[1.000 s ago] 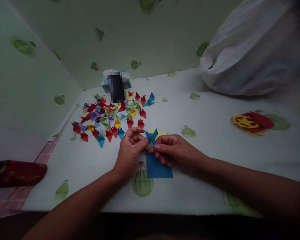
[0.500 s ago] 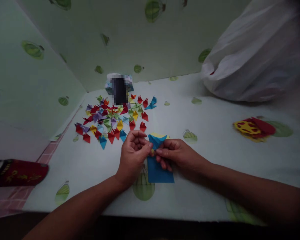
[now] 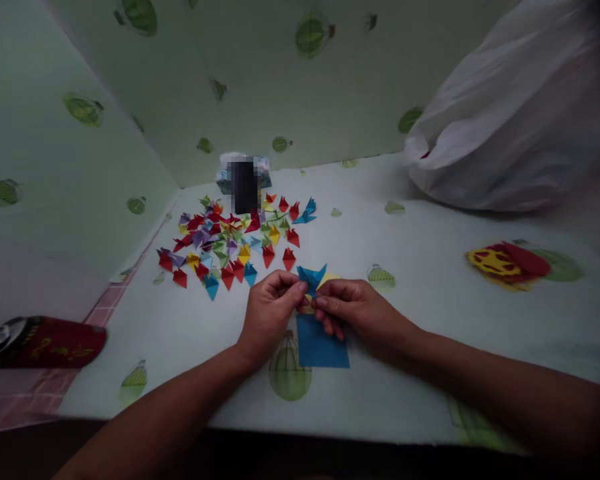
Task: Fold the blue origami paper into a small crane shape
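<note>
A small blue folded paper crane (image 3: 312, 279) is held up between my two hands, its pointed tips facing away from me. My left hand (image 3: 276, 307) pinches its left side between thumb and fingers. On its lower right side, my right hand (image 3: 347, 303) is closed, thumb against forefinger. Beneath the hands lies a flat blue paper square (image 3: 323, 343). Part of a yellow paper (image 3: 331, 277) shows behind the right fingers; the rest of it is hidden.
Many folded paper cranes (image 3: 225, 247) in several colours lie at the back left, before a tissue box (image 3: 265, 172) and a blurred dark object (image 3: 245, 190). A red can (image 3: 50, 343) stands left. On the right are red and yellow cut-outs (image 3: 507, 261) and a white plastic bag (image 3: 490, 147).
The blue crane's upper part looks narrower, its tips drawn closer together. Both hands stay pinched on it. The whole view has shifted slightly.
</note>
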Motion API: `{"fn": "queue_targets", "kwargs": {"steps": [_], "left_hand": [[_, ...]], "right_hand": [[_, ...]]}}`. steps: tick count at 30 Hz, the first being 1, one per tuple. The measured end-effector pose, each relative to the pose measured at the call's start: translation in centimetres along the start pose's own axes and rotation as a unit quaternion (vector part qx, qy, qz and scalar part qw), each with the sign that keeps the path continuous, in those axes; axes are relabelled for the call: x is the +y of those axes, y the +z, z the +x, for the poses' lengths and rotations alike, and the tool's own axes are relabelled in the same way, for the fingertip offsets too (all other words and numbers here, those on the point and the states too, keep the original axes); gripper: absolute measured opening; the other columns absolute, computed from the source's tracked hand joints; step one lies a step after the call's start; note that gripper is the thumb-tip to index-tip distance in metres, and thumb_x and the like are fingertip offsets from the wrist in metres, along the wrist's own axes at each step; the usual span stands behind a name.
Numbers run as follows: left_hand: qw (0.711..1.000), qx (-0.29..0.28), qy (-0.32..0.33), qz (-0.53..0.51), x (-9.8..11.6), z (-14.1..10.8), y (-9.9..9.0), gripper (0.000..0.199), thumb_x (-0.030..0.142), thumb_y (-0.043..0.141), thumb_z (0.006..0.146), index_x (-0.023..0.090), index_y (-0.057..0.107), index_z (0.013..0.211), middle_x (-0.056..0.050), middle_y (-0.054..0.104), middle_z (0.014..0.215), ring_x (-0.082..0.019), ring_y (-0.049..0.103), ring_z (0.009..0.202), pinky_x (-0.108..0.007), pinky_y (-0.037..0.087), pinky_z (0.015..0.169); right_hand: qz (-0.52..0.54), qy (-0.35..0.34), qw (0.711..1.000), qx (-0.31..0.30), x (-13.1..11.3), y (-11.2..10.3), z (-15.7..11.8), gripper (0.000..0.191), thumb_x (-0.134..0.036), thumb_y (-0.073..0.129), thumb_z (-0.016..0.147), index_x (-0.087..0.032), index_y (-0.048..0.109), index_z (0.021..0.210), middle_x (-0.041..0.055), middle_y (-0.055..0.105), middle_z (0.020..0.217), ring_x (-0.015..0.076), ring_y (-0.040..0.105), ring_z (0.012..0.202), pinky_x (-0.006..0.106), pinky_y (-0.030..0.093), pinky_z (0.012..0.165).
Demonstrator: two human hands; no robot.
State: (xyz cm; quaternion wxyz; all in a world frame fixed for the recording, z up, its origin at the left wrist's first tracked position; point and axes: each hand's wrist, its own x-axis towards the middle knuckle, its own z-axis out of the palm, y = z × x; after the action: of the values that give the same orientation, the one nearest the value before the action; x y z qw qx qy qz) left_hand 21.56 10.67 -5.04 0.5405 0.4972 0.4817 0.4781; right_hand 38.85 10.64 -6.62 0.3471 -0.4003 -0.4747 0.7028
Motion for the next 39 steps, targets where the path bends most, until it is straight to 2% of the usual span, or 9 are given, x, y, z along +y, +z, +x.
{"fn": "queue_targets", "kwargs": {"steps": [3, 6, 7, 9, 11, 16, 21, 31, 39], "left_hand": [[0.998, 0.002, 0.021, 0.054, 0.1, 0.3, -0.2, 0.014, 0.027, 0.071, 0.082, 0.016, 0.062, 0.079, 0.003, 0.065, 0.066, -0.009, 0.060, 0.058, -0.020, 0.049, 0.057], [0.989, -0.043, 0.042, 0.132, 0.0, 0.6, -0.5, 0.010, 0.024, 0.067, 0.084, 0.016, 0.064, 0.079, 0.001, 0.066, 0.071, -0.011, 0.063, 0.064, -0.021, 0.050, 0.060], [0.985, -0.055, 0.055, 0.153, -0.1, 0.6, -0.5, 0.009, 0.024, 0.066, 0.085, 0.017, 0.064, 0.080, 0.001, 0.066, 0.072, -0.011, 0.062, 0.065, -0.022, 0.050, 0.061], [0.975, -0.068, 0.088, 0.194, -0.3, 0.6, -0.6, 0.006, 0.022, 0.066, 0.086, 0.017, 0.065, 0.083, 0.001, 0.066, 0.074, -0.011, 0.061, 0.066, -0.022, 0.048, 0.061], [0.962, -0.075, 0.126, 0.230, -0.4, 0.6, -0.7, 0.002, 0.019, 0.065, 0.086, 0.017, 0.066, 0.085, 0.000, 0.067, 0.077, -0.011, 0.060, 0.067, -0.023, 0.047, 0.062], [0.936, -0.084, 0.195, 0.279, -0.3, 0.7, -0.7, 0.005, 0.013, 0.065, 0.085, 0.017, 0.067, 0.083, -0.001, 0.065, 0.080, -0.012, 0.058, 0.070, -0.023, 0.044, 0.062], [0.944, -0.095, 0.178, 0.260, 0.0, 0.7, -0.6, 0.008, 0.021, 0.063, 0.088, 0.018, 0.065, 0.080, -0.002, 0.063, 0.079, -0.013, 0.057, 0.071, -0.024, 0.043, 0.062], [0.974, -0.139, 0.066, 0.167, 0.1, 0.9, -0.7, 0.017, 0.032, 0.062, 0.087, 0.018, 0.064, 0.079, 0.000, 0.060, 0.076, -0.014, 0.052, 0.070, -0.025, 0.040, 0.064], [0.977, -0.133, 0.066, 0.153, -0.5, 0.9, -0.6, 0.017, 0.034, 0.061, 0.087, 0.018, 0.061, 0.081, 0.000, 0.057, 0.075, -0.014, 0.050, 0.069, -0.026, 0.039, 0.064]], "right_hand": [[-0.044, -0.022, 0.998, 0.040, -0.5, -0.6, 0.0, 0.025, -0.039, 0.067, 0.084, -0.017, 0.061, 0.075, -0.0014, 0.061, 0.063, 0.0089, 0.053, 0.050, 0.023, 0.042, 0.048], [-0.118, -0.114, 0.979, 0.119, -1.4, -1.5, 0.1, 0.018, -0.036, 0.062, 0.089, -0.019, 0.061, 0.082, -0.0020, 0.061, 0.068, 0.0111, 0.054, 0.058, 0.026, 0.045, 0.057], [-0.155, -0.154, 0.968, 0.127, -1.6, -1.7, 0.2, 0.014, -0.033, 0.065, 0.087, -0.019, 0.064, 0.085, 0.0000, 0.063, 0.077, 0.0128, 0.058, 0.069, 0.027, 0.047, 0.065], [-0.191, -0.188, 0.957, 0.112, -2.0, -2.0, 0.3, 0.012, -0.029, 0.066, 0.085, -0.018, 0.068, 0.090, 0.0033, 0.067, 0.089, 0.0164, 0.061, 0.085, 0.030, 0.048, 0.076], [-0.187, -0.180, 0.963, 0.071, -2.1, -2.1, 0.5, 0.013, -0.027, 0.067, 0.082, -0.018, 0.070, 0.092, 0.0045, 0.069, 0.094, 0.0179, 0.063, 0.089, 0.031, 0.049, 0.080], [-0.136, -0.133, 0.982, 0.018, -1.6, -1.9, 0.7, 0.011, -0.025, 0.068, 0.078, -0.018, 0.070, 0.086, 0.0020, 0.069, 0.085, 0.0156, 0.062, 0.078, 0.029, 0.049, 0.073], [-0.123, -0.121, 0.984, 0.030, -1.6, -1.7, 0.5, 0.010, -0.027, 0.069, 0.077, -0.018, 0.067, 0.078, -0.0003, 0.064, 0.074, 0.0131, 0.057, 0.068, 0.027, 0.046, 0.066], [-0.154, -0.125, 0.979, 0.034, -1.9, -1.5, 0.3, 0.016, -0.033, 0.067, 0.078, -0.017, 0.064, 0.075, -0.0011, 0.059, 0.069, 0.0123, 0.050, 0.064, 0.026, 0.040, 0.061], [-0.157, -0.123, 0.980, 0.023, -1.9, -1.6, 0.3, 0.019, -0.035, 0.067, 0.078, -0.017, 0.065, 0.074, -0.0015, 0.057, 0.066, 0.0118, 0.048, 0.062, 0.025, 0.038, 0.059]]}}
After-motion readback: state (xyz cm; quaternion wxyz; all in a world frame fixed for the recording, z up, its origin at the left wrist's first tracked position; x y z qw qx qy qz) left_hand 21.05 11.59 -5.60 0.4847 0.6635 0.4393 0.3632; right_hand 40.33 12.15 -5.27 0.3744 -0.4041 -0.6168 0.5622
